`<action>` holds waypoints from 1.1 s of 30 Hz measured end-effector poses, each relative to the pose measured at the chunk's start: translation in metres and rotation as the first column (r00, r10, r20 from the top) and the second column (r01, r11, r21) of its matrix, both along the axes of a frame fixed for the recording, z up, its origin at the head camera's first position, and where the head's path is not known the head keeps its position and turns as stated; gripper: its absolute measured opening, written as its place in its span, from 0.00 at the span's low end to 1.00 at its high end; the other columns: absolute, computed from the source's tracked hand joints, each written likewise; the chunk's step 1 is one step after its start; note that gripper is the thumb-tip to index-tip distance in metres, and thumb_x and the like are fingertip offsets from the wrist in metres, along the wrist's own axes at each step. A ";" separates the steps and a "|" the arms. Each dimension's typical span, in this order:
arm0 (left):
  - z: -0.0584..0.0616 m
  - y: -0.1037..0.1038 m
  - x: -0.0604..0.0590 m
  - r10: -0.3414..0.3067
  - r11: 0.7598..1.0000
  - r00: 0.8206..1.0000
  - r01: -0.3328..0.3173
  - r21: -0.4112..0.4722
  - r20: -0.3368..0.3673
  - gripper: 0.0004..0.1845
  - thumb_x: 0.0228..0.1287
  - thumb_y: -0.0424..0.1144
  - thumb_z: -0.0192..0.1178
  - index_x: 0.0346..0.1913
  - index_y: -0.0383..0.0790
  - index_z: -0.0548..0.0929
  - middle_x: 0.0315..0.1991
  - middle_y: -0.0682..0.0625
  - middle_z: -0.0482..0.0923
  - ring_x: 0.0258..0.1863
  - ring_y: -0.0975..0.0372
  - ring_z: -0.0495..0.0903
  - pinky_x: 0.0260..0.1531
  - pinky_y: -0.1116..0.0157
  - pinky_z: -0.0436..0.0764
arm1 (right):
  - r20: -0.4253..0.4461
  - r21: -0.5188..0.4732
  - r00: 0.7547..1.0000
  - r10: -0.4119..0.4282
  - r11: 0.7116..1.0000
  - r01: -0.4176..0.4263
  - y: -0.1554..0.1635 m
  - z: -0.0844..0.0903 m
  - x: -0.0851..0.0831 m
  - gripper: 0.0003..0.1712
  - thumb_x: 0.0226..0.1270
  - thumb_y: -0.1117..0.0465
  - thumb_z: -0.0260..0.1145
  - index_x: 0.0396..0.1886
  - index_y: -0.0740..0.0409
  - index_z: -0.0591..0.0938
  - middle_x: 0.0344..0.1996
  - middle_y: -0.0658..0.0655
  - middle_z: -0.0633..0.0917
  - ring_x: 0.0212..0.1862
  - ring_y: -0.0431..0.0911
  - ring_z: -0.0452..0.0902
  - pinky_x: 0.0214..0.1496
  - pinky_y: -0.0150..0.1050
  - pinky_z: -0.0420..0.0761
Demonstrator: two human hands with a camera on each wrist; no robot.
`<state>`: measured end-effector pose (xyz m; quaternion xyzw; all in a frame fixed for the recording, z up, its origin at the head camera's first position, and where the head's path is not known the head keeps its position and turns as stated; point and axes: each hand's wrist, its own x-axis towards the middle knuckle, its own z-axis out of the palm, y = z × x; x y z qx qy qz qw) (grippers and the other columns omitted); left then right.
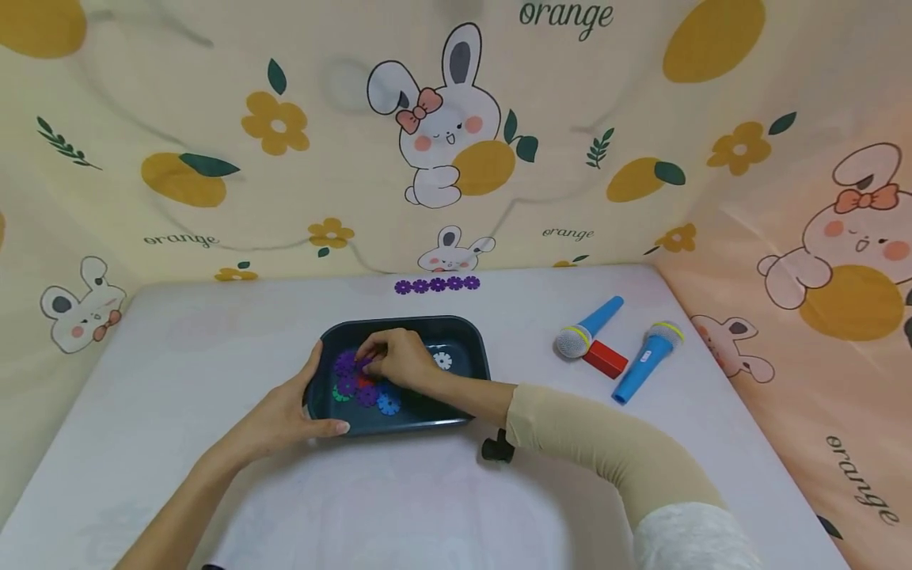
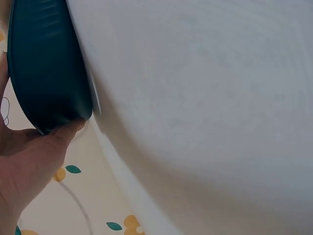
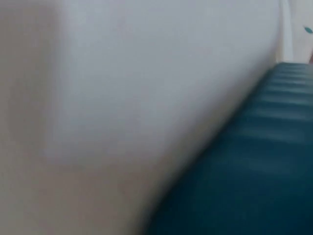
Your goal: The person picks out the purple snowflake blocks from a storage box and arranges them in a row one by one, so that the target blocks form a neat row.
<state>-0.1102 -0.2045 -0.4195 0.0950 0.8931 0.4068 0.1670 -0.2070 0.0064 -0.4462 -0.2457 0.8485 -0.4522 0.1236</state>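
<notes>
A dark teal tray (image 1: 456,404) stands on the table, holding several small notched flower-shaped discs. Its left end is gripped by my left hand (image 1: 288,408), thumb at the near side and fingers at the far side; the left wrist view also shows this hand (image 2: 36,159) against the tray wall (image 2: 46,63). My right hand (image 1: 402,360) reaches into the tray, fingertips pinching a purple disc that they partly cover. Around it lie other purple discs (image 1: 345,362), a blue disc (image 1: 388,403), a partly covered red one and a green one (image 1: 340,393). A white disc (image 1: 442,361) lies farther right.
Beyond the tray, several purple discs (image 1: 438,285) form a row. To the right are two blue toy microphones (image 1: 602,317) (image 1: 644,368) and a red block (image 1: 606,359). A black object (image 1: 497,448) sits by the right forearm. Patterned cloth (image 1: 342,174) hangs behind.
</notes>
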 end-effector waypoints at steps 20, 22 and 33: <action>0.001 0.003 -0.002 0.002 1.000 1.000 -0.002 -0.029 0.001 0.70 0.52 0.55 0.75 0.79 0.41 0.30 0.76 0.27 0.45 0.72 0.31 0.51 0.65 0.35 0.59 | 0.116 -0.133 0.993 -0.005 0.991 0.021 0.057 0.050 -0.042 0.12 0.67 0.63 0.70 0.47 0.62 0.88 0.35 0.55 0.89 0.39 0.60 0.87 0.45 0.47 0.86; 0.001 0.004 -0.002 0.007 0.999 1.000 -0.007 -0.033 -0.002 0.70 0.52 0.55 0.75 0.79 0.41 0.30 0.76 0.27 0.44 0.72 0.31 0.51 0.64 0.35 0.59 | 0.099 -0.113 0.994 -0.041 0.992 0.052 0.067 0.051 -0.050 0.13 0.66 0.61 0.70 0.49 0.60 0.88 0.35 0.55 0.89 0.39 0.55 0.87 0.44 0.42 0.86; 0.000 0.006 -0.001 0.007 1.000 1.000 -0.007 -0.024 0.012 0.70 0.52 0.55 0.75 0.79 0.41 0.30 0.75 0.27 0.44 0.72 0.31 0.50 0.64 0.34 0.59 | 0.057 -0.017 0.974 -0.219 0.975 0.221 0.122 0.052 -0.083 0.22 0.63 0.61 0.73 0.58 0.57 0.85 0.53 0.58 0.85 0.50 0.51 0.80 0.49 0.36 0.82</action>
